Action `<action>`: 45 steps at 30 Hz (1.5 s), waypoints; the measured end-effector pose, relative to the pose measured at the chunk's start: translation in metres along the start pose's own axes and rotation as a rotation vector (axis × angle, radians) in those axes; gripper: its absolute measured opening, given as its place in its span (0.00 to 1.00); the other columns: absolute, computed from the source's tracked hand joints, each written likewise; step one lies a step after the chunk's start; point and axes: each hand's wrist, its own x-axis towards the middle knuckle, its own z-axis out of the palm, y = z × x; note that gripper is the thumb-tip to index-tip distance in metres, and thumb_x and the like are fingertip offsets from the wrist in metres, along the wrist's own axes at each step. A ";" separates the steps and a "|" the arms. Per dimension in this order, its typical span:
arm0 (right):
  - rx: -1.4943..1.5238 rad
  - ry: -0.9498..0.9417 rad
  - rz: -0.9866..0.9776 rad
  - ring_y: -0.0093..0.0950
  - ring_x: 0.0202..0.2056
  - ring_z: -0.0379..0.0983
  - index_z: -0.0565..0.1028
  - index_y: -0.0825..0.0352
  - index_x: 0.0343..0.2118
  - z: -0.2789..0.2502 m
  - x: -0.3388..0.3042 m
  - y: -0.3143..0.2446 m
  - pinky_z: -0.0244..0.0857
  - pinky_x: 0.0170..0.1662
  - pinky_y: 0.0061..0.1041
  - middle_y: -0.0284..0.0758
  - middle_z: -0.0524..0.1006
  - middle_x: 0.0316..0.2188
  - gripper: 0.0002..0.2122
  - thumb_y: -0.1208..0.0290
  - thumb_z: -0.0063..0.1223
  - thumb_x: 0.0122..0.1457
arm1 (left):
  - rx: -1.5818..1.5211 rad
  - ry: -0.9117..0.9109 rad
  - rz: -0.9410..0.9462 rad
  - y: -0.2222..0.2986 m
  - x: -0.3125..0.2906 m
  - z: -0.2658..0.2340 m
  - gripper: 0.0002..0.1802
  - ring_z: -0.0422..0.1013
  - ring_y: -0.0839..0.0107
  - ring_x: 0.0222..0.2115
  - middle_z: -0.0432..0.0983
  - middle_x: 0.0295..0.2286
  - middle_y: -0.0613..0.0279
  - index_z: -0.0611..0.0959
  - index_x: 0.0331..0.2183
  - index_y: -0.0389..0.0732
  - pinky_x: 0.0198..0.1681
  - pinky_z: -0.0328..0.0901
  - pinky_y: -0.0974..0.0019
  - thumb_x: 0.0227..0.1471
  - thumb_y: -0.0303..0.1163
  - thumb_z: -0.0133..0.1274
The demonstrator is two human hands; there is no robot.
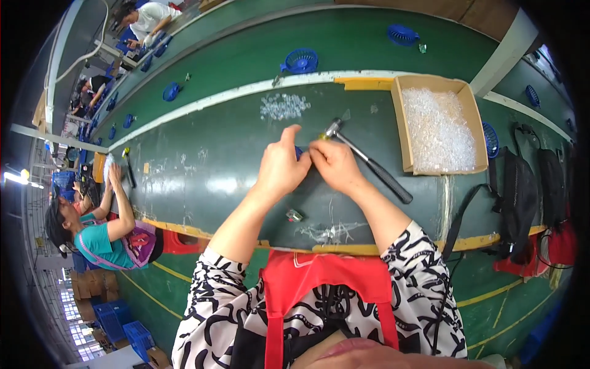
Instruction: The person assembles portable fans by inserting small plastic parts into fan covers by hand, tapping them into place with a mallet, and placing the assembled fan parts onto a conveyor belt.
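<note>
Over the green worktop, my left hand (281, 165) curls around a blue plastic part (299, 151), its index finger pointing up and away. Only a sliver of that part shows; the fingers cover the rest. Close beside it, my right hand (335, 165) is closed in a pinch, its fingertips near my left thumb; what they hold is hidden. A hammer (375, 166) with a dark grip lies just beyond and right of my right hand. Small clear pieces (284, 106) are spread in a loose pile past my hands. A small green and silver component (295, 215) lies nearer me.
An open cardboard box (398, 123) full of clear pieces stands at right. On the green conveyor (350, 46) beyond sit blue round baskets or covers (301, 61). Black bags (522, 197) hang at far right. A co-worker (107, 237) works at left, near another hammer (128, 167).
</note>
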 end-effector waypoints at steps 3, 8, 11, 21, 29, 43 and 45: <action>-0.007 -0.019 0.001 0.27 0.24 0.74 0.77 0.69 0.37 -0.002 0.004 0.006 0.67 0.29 0.26 0.38 0.77 0.22 0.07 0.72 0.52 0.59 | -0.177 0.020 -0.016 -0.017 -0.029 0.019 0.24 0.78 0.52 0.28 0.79 0.24 0.46 0.75 0.48 0.34 0.33 0.71 0.55 0.49 0.30 0.58; 0.151 -0.023 0.158 0.15 0.23 0.70 0.78 0.70 0.39 -0.009 0.009 0.002 0.65 0.26 0.17 0.30 0.77 0.23 0.08 0.71 0.52 0.62 | -0.280 0.233 0.043 -0.040 -0.062 -0.003 0.12 0.78 0.60 0.32 0.80 0.31 0.49 0.82 0.40 0.33 0.37 0.71 0.63 0.52 0.22 0.53; 0.214 -0.008 0.212 0.17 0.22 0.72 0.78 0.70 0.37 -0.007 0.007 0.006 0.67 0.27 0.19 0.32 0.79 0.24 0.09 0.70 0.52 0.60 | -0.101 0.215 0.192 -0.053 -0.090 -0.006 0.16 0.76 0.53 0.38 0.79 0.35 0.49 0.81 0.41 0.35 0.42 0.70 0.58 0.47 0.16 0.50; 0.226 -0.189 0.568 0.13 0.15 0.61 0.77 0.69 0.33 -0.008 -0.032 -0.036 0.55 0.18 0.15 0.31 0.79 0.23 0.08 0.69 0.52 0.61 | 0.028 0.231 0.409 -0.061 -0.105 0.018 0.21 0.69 0.49 0.44 0.73 0.43 0.48 0.78 0.40 0.31 0.47 0.67 0.54 0.39 0.20 0.62; 0.114 -0.209 0.479 0.12 0.20 0.65 0.74 0.69 0.31 0.006 -0.069 -0.051 0.57 0.21 0.16 0.31 0.79 0.23 0.08 0.69 0.58 0.60 | -0.138 0.292 0.330 -0.048 -0.092 0.031 0.19 0.75 0.62 0.27 0.77 0.37 0.53 0.79 0.39 0.33 0.31 0.71 0.64 0.41 0.20 0.64; 0.193 -0.211 0.498 0.15 0.21 0.69 0.78 0.70 0.31 0.008 -0.069 -0.062 0.62 0.24 0.20 0.31 0.79 0.22 0.08 0.71 0.51 0.60 | -0.317 0.292 0.073 -0.038 -0.094 0.026 0.24 0.77 0.71 0.30 0.78 0.38 0.52 0.79 0.45 0.33 0.32 0.71 0.71 0.43 0.21 0.64; 0.182 -0.202 0.497 0.16 0.21 0.70 0.78 0.70 0.32 0.007 -0.070 -0.060 0.63 0.25 0.21 0.32 0.79 0.22 0.08 0.70 0.52 0.60 | -0.317 0.304 0.142 -0.038 -0.095 0.028 0.23 0.77 0.67 0.32 0.78 0.37 0.52 0.80 0.44 0.33 0.34 0.71 0.68 0.43 0.21 0.64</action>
